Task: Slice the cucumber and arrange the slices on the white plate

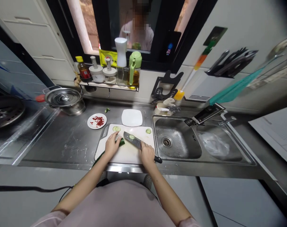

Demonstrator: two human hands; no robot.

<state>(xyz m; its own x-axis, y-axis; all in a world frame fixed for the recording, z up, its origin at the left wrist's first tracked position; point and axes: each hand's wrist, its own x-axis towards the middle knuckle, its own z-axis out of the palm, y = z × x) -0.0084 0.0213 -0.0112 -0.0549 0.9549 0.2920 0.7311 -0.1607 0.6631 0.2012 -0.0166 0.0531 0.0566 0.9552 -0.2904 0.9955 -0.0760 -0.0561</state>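
My right hand (147,154) is closed round the black handle of a kitchen knife (136,143). A thin cucumber slice (131,137) clings to the flat of its blade. With bent fingers, my left hand (112,145) presses on a dark green cucumber (121,142), whose cut end shows beside the fingertips. The rest of the cucumber runs under the hand and wrist toward the board's front left. Both hands are over a white cutting board (129,155). Pale slices (116,128) lie at its back left, and another slice (148,131) rests at its back right.
Behind the board are an empty-looking white plate (131,117) and a small plate with chopped red pieces (96,121). A cucumber end (107,110) lies nearby. The steel sink (178,138) adjoins the board's right side. A lidded pot (71,102) stands left, below a condiment rack (110,85).
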